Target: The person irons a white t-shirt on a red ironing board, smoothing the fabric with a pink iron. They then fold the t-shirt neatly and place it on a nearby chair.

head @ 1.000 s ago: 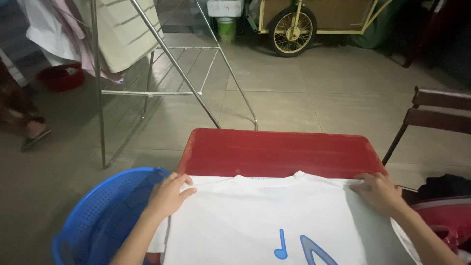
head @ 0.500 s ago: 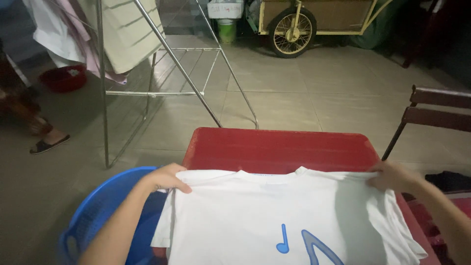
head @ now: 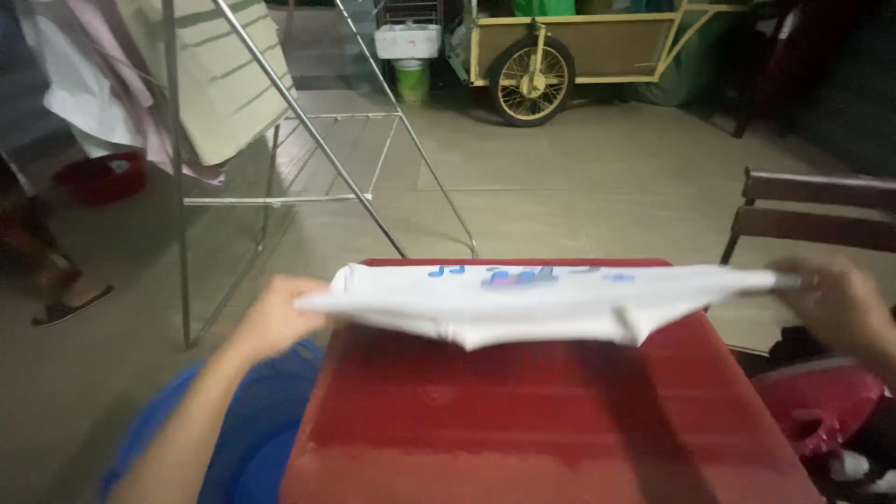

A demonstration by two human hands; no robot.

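White shirt (head: 523,303): hanging stretched flat, seen almost edge-on, above the red table (head: 551,420), apart from it; blue print showing on top.
Left hand (head: 275,317): closing fingers on the shirt's 9 o'clock end, pulling it taut.
Right hand (head: 835,303): pinching the 3 o'clock end, blurred; likely keeping the cloth level.
Blue basket (head: 252,439): sitting at 8 o'clock, just beside the table.
Drying rack (head: 280,140): standing at 11 o'clock, carrying cloths.
Wooden cart (head: 579,47): parking at 12 o'clock.
Wooden chair (head: 817,210): standing at 3 o'clock.

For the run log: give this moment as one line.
left hand: grips shirt edge | right hand: grips other edge | white shirt: held stretched above red table
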